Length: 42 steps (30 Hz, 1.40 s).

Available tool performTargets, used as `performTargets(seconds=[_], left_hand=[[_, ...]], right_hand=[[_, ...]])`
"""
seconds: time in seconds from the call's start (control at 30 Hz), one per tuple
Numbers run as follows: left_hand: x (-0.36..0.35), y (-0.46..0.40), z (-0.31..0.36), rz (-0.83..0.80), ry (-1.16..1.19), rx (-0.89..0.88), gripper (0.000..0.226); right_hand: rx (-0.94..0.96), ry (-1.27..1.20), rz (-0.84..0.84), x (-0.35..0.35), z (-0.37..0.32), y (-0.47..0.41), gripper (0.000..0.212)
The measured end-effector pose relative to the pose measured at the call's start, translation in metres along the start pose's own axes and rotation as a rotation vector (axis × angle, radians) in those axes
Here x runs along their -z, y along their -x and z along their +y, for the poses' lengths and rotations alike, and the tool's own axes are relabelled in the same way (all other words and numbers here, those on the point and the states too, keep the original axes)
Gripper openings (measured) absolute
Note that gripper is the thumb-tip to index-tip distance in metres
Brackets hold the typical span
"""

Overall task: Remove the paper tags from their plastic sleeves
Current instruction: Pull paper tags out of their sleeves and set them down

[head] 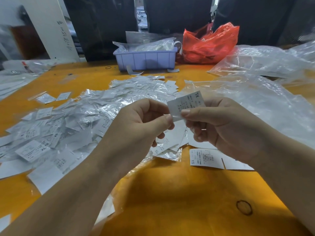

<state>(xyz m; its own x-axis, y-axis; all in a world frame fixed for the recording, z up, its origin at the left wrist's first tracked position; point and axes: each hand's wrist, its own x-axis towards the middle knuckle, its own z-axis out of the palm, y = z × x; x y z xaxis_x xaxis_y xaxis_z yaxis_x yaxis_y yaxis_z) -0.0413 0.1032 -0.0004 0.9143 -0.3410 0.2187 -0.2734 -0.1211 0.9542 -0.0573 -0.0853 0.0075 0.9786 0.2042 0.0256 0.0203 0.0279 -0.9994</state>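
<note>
Both hands are up over the middle of the desk, working one piece. The right hand [226, 126] pinches a small white printed paper tag marked XL [186, 103] between thumb and forefinger, the other fingers curled under. The left hand [144, 123] meets it from 9 o'clock, its thumb and forefinger closed on the tag's lower left edge, where a thin clear plastic sleeve [175, 114] seems to sit, though the film is hard to make out against the paper.

Under the hands and out toward 9 and 10 o'clock spreads a big loose heap of sleeved white tags and crinkled clear film [71, 123]. At 5 o'clock from the right hand, a flat white tag printed XS [206, 158] lies bare on the orange desk [179, 193]. Near the desk edge at 5 o'clock lies a thin dark rubber band [244, 207].

Off at 3 o'clock, large crumpled clear plastic bags [255, 92]. Far back at 12 o'clock stands a pale lilac plastic bin [144, 59] stuffed with clear packets, and just beside it at 1 o'clock a red plastic bag [209, 45].
</note>
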Motion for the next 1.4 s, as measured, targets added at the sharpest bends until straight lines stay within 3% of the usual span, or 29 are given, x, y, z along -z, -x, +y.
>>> performTargets(seconds=[0.13,0.3,0.43,0.57,0.63,0.73,0.8,0.87,1.0,1.07,1.2,1.4], left_hand=[[-0.001,-0.001,-0.001,0.007,0.027,0.000,0.009],[0.000,-0.002,-0.003,0.038,0.037,0.044,0.036],[0.001,-0.002,0.000,-0.011,0.035,0.015,0.013],[0.007,-0.004,0.000,0.067,-0.003,0.033,0.009],[0.011,-0.007,-0.003,0.156,-0.071,0.061,0.014],[0.018,-0.009,-0.009,0.276,-0.246,0.126,0.014],[0.021,-0.011,-0.011,0.331,-0.322,0.150,0.008],[0.022,-0.011,-0.012,0.399,-0.426,0.143,0.015],[0.020,-0.009,-0.008,0.483,-0.499,0.046,0.026],[0.019,-0.007,-0.007,0.436,-0.479,-0.011,0.022],[0.005,-0.001,-0.006,0.086,-0.480,-0.078,0.007],[-0.008,0.004,-0.009,-0.127,-0.612,-0.139,0.010]], right_hand=[[-0.005,0.011,-0.002,-0.003,-0.001,0.002,0.033],[-0.025,0.024,-0.038,-0.005,0.001,0.003,0.032],[-0.056,0.037,-0.112,-0.005,0.002,0.003,0.034],[-0.128,0.063,-0.082,0.001,-0.003,0.002,0.037],[-0.119,0.224,0.044,0.006,-0.006,0.001,0.028],[-0.003,0.659,0.299,0.014,-0.006,0.001,0.021],[0.044,0.778,0.351,0.016,-0.007,0.002,0.015],[0.047,0.851,0.363,0.018,-0.005,0.003,0.009],[0.075,1.083,0.425,0.023,-0.005,0.003,0.018],[0.105,1.167,0.476,0.027,-0.008,0.004,0.024],[0.138,1.253,0.521,0.030,-0.014,0.006,0.026],[-0.110,1.330,0.377,0.028,-0.007,0.005,0.028]])
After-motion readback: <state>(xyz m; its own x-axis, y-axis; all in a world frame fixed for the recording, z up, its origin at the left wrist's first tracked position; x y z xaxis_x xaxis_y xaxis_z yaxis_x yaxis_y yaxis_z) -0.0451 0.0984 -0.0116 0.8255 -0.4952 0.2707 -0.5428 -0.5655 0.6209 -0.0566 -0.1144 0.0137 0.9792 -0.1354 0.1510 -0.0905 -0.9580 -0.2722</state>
